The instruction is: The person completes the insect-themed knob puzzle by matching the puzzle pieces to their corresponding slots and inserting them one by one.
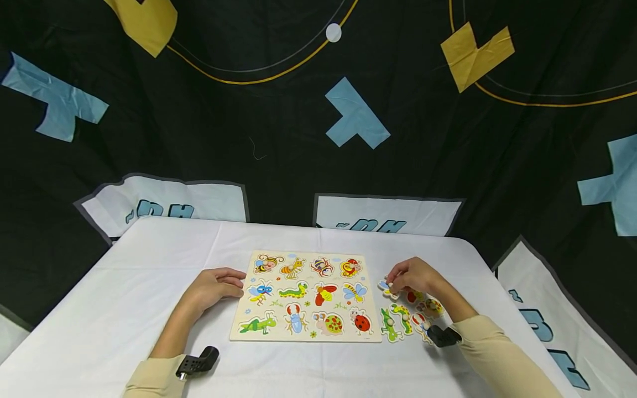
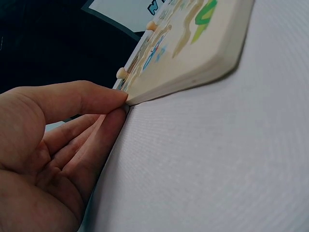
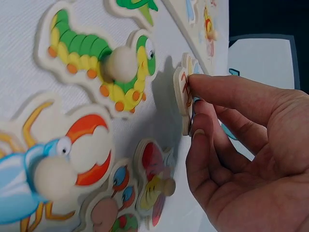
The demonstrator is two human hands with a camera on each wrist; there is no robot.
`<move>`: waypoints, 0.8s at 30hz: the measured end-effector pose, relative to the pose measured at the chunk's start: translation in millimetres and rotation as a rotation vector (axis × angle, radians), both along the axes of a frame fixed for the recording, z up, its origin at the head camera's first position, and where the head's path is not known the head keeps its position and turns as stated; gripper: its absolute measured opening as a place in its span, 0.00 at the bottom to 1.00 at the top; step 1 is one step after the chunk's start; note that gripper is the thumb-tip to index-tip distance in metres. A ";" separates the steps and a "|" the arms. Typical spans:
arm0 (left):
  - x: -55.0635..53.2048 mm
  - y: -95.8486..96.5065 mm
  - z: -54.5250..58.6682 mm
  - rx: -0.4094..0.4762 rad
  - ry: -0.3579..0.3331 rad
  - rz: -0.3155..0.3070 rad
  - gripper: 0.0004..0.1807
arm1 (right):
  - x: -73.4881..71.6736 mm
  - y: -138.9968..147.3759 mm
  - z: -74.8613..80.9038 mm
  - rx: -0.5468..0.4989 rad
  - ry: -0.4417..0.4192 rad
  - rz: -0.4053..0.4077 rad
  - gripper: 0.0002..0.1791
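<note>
A wooden puzzle board printed with several insects lies flat on the white tablecloth. At its left edge is my left hand; in the left wrist view its thumb and a finger pinch the board's rim. Two round knobs show on the board there. To the right of the board my right hand holds a small wooden insect puzzle piece between thumb and fingers, tilted on edge above the cloth. Just below this hand are a green caterpillar piece and a blue stag beetle piece, both knobbed.
Beside the board's right edge lie further loose pieces, among them a green grasshopper piece, a snail piece and a red-winged insect piece. The white table ends at a black curtain behind.
</note>
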State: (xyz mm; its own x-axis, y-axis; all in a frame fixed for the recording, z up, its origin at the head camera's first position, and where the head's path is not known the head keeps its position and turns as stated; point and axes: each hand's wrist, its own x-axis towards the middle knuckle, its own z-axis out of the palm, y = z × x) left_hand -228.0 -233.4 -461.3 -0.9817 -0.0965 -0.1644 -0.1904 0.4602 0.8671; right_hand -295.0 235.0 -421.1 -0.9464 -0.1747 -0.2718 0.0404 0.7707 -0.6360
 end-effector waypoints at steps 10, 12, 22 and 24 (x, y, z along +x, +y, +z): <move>0.3 -0.4 -1.6 0.005 -0.005 0.007 0.26 | -4.8 -16.1 4.5 -0.032 -0.003 0.028 0.08; 0.2 -0.4 -1.8 0.001 -0.005 0.007 0.26 | -6.0 -18.3 4.5 -0.037 -0.002 0.029 0.09; -0.7 0.4 -1.9 -0.003 0.000 0.007 0.26 | -10.3 -33.2 3.4 -0.077 0.024 0.019 0.08; -1.1 0.3 -2.4 0.001 0.001 0.004 0.26 | -10.5 -36.4 3.4 -0.082 0.031 0.017 0.08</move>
